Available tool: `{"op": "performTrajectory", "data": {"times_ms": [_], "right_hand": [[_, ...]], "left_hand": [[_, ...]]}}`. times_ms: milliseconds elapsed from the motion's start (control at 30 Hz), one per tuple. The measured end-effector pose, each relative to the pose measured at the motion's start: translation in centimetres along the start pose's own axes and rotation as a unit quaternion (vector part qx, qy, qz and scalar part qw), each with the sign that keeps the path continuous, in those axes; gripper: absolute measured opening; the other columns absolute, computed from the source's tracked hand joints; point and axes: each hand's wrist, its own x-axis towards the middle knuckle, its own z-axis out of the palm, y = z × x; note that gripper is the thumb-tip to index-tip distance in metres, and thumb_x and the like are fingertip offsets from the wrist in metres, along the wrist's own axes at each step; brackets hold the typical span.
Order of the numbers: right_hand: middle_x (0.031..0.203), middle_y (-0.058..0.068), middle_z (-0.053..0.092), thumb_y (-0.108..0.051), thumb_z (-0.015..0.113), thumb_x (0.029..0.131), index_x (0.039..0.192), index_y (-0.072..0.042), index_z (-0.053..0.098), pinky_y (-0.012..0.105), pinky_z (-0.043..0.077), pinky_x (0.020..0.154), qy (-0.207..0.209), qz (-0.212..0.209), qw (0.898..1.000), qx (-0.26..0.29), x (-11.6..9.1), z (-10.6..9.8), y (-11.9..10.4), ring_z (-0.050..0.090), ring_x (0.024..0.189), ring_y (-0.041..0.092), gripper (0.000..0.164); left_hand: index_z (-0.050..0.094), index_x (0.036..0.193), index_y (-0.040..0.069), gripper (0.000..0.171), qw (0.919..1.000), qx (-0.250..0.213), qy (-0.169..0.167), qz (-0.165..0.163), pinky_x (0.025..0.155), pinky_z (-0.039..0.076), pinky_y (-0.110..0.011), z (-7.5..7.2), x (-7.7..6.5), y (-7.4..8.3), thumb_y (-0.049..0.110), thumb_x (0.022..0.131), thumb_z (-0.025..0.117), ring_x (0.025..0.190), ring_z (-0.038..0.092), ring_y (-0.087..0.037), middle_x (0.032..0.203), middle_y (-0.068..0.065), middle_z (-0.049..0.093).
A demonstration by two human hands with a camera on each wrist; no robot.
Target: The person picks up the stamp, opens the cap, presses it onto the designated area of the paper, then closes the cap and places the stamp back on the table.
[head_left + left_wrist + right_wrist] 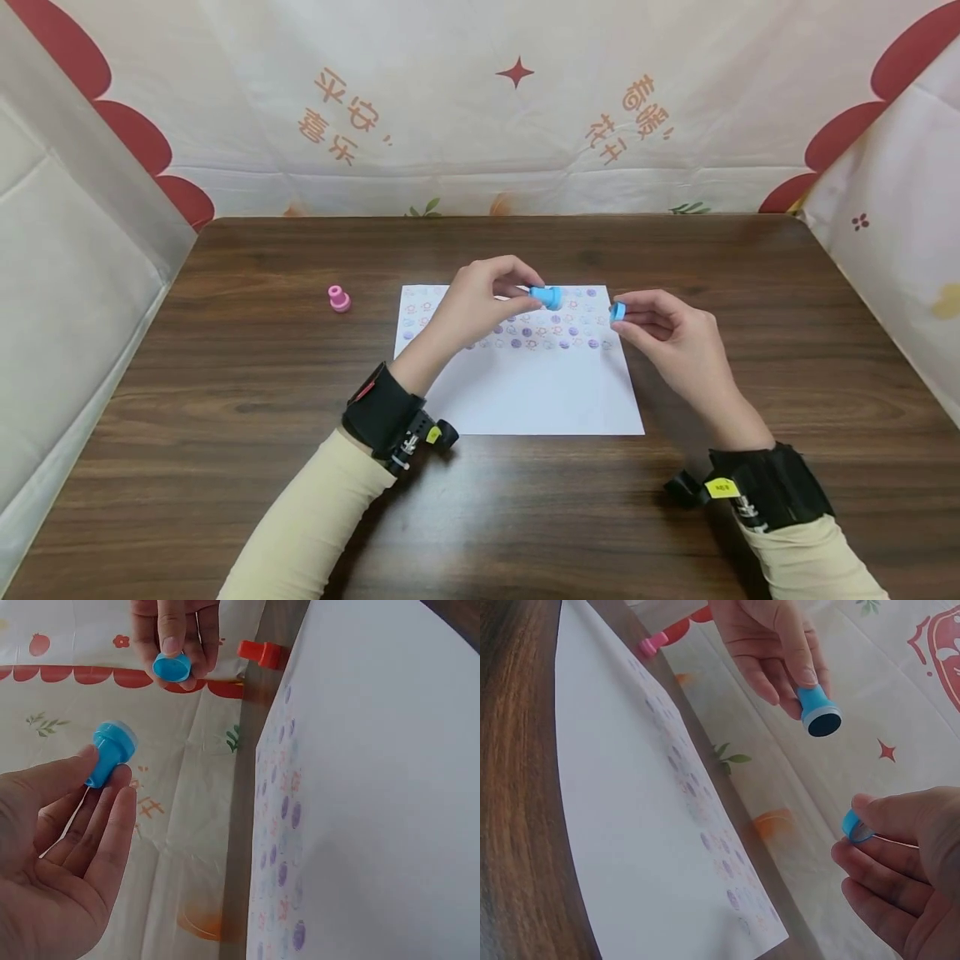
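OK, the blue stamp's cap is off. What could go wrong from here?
The blue stamp has its dark face bare: if the left hand slips, it might leave a stray mark on the paper. The small cap, pinched by the right hand, could drop and roll away.

Stamp (551,298) in high head, close wrist views

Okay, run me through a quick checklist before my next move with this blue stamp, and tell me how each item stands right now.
1. Blue stamp held in the left hand: ok.
2. Cap off, held in the right hand: ok.
3. Stamping face uncovered: ok.
4. Blank space on the paper, nearer you than the printed rows: ok.
5. Pink stamp off the paper: ok.
6. Enough ink on the face: cannot tell.
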Motion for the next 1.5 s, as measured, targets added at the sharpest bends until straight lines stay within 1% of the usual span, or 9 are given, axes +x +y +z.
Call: {"op": "performTrajectory", "data": {"times_ms": [333, 533, 733, 900, 1167, 1233, 1333, 1433, 1500], "right_hand": [[0.096, 0.015, 0.072, -0.007, 0.074, 0.081, 0.107, -0.001, 0.067, -0.002, 0.047, 0.07, -0.008, -0.01, 1.0, -0.007, 0.0, 0.7, 0.2, 0.061, 0.079, -0.007, 0.028], [0.096, 0.016, 0.073, -0.007, 0.075, 0.08, 0.107, 0.0, 0.067, -0.002, 0.047, 0.07, -0.01, -0.019, 1.0, -0.016, 0.2, 0.9, 0.1, 0.06, 0.079, -0.008, 0.028], [0.097, 0.015, 0.073, -0.008, 0.075, 0.081, 0.107, 0.0, 0.067, -0.002, 0.046, 0.071, -0.018, -0.022, 0.999, -0.016, 0.5, 1.1, -0.1, 0.06, 0.081, -0.007, 0.029], [0.097, 0.014, 0.073, -0.005, 0.076, 0.079, 0.106, 0.0, 0.067, -0.001, 0.047, 0.071, -0.02, -0.037, 0.999, -0.014, 0.8, 1.5, -0.6, 0.061, 0.08, -0.007, 0.029], [0.1, 0.017, 0.073, -0.008, 0.075, 0.08, 0.109, 0.0, 0.067, -0.001, 0.046, 0.073, -0.038, -0.04, 0.998, 0.002, 1.2, 2.0, -2.1, 0.068, 0.086, 0.021, 0.03], [0.101, 0.016, 0.073, -0.009, 0.075, 0.081, 0.109, -0.001, 0.067, 0.005, 0.051, 0.075, -0.044, -0.041, 0.998, 0.002, 1.3, 2.2, -2.3, 0.068, 0.087, 0.021, 0.031], [0.102, 0.016, 0.073, -0.011, 0.076, 0.081, 0.11, -0.002, 0.067, 0.027, 0.059, 0.079, -0.05, -0.042, 0.998, -0.001, 1.3, 2.6, -2.6, 0.068, 0.088, 0.022, 0.032], [0.101, 0.017, 0.073, -0.01, 0.076, 0.08, 0.11, -0.002, 0.067, 0.048, 0.057, 0.081, -0.055, -0.047, 0.997, 0.001, 1.5, 3.0, -2.8, 0.068, 0.089, 0.024, 0.032], [0.1, 0.016, 0.073, -0.009, 0.076, 0.08, 0.109, -0.002, 0.067, 0.05, 0.057, 0.082, -0.056, -0.047, 0.997, 0.006, 1.5, 3.2, -2.9, 0.068, 0.089, 0.024, 0.032]], "left_hand": [[0.067, 0.102, 0.008, 0.02, 0.9996, -0.023, 0.007, -0.017, 0.082, 0.059, -0.039, -0.5, -0.9, -1.2, 0.01, 0.083, 0.074, 0.089, 0.069, -0.012, 0.106, -0.007, 0.07], [0.067, 0.102, 0.006, 0.021, 0.9993, -0.023, 0.01, -0.027, 0.083, 0.059, -0.039, -0.7, -1.1, -1.5, 0.009, 0.082, 0.074, 0.089, 0.07, -0.013, 0.106, -0.007, 0.069], [0.066, 0.103, 0.004, 0.023, 0.9993, -0.024, 0.008, -0.028, 0.082, 0.059, -0.039, -0.7, -1.2, -1.5, 0.009, 0.083, 0.074, 0.089, 0.07, -0.013, 0.107, -0.008, 0.069], [0.066, 0.104, 0.003, 0.024, 0.9993, -0.028, 0.009, -0.025, 0.082, 0.059, -0.039, -0.6, -1.3, -1.5, 0.009, 0.082, 0.074, 0.089, 0.07, -0.013, 0.107, -0.008, 0.069], [0.067, 0.102, 0.006, 0.021, 0.9993, -0.029, 0.009, -0.021, 0.083, 0.059, -0.038, -0.5, -1.4, -1.5, 0.009, 0.082, 0.074, 0.088, 0.069, -0.013, 0.105, -0.008, 0.069], [0.067, 0.102, 0.006, 0.021, 0.9993, -0.03, 0.008, -0.018, 0.083, 0.06, -0.038, -0.5, -1.5, -1.5, 0.008, 0.082, 0.074, 0.089, 0.069, -0.013, 0.105, -0.008, 0.069], [0.067, 0.102, 0.006, 0.021, 0.9994, -0.031, 0.007, -0.016, 0.083, 0.059, -0.038, -0.4, -1.5, -1.6, 0.008, 0.082, 0.074, 0.089, 0.069, -0.014, 0.105, -0.008, 0.069], [0.067, 0.101, 0.006, 0.02, 0.9994, -0.03, 0.005, -0.016, 0.083, 0.059, -0.038, -0.4, -1.5, -1.6, 0.008, 0.082, 0.074, 0.089, 0.069, -0.014, 0.105, -0.008, 0.069], [0.066, 0.101, 0.006, 0.02, 0.9994, -0.03, 0.004, -0.016, 0.084, 0.059, -0.038, -0.3, -1.6, -1.6, 0.008, 0.082, 0.074, 0.089, 0.069, -0.014, 0.104, -0.008, 0.068]]}}
